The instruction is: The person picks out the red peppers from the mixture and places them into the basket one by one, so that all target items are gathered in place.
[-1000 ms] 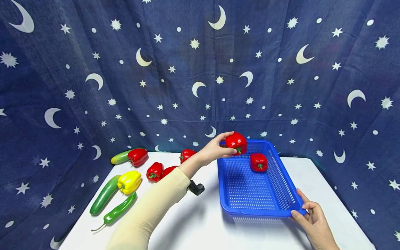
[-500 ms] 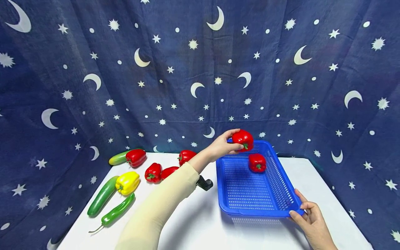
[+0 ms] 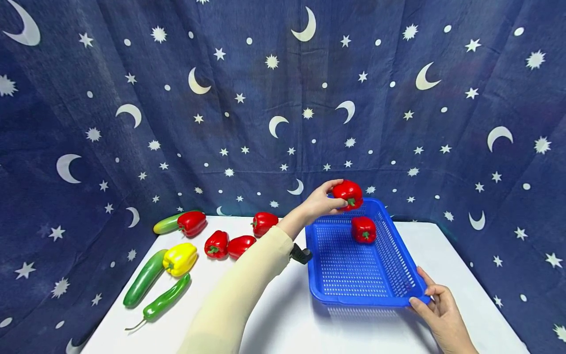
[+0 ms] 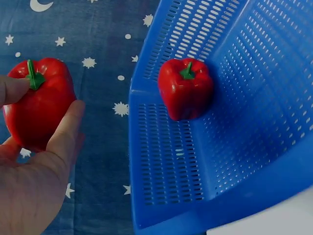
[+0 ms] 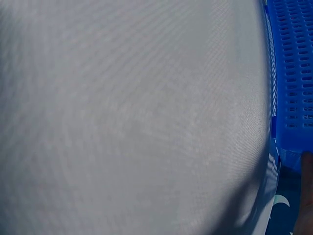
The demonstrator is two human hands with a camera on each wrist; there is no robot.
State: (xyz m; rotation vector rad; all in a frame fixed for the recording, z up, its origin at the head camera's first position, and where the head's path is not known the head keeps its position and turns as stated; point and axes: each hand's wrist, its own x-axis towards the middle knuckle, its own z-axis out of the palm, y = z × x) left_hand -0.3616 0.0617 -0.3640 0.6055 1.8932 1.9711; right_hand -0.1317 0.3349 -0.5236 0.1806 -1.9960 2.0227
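My left hand holds a red bell pepper over the far end of a blue plastic basket. In the left wrist view the thumb and fingers curl round this pepper, its green stem near the thumb. A second red bell pepper lies inside the basket toward the back, seen in the left wrist view as a pepper by the perforated wall. At the basket's near right corner my right hand pinches the rim, thumb on the front edge. The right wrist view catches only a dark bit of that hand.
Left on the white table lie several red bell peppers, a yellow bell pepper, a green cucumber, a long green chili pepper and a yellow-green cucumber. A navy curtain hangs behind.
My left hand has moved right and slightly up with the red bell pepper, farther over the basket. My right hand stays on the basket's corner.
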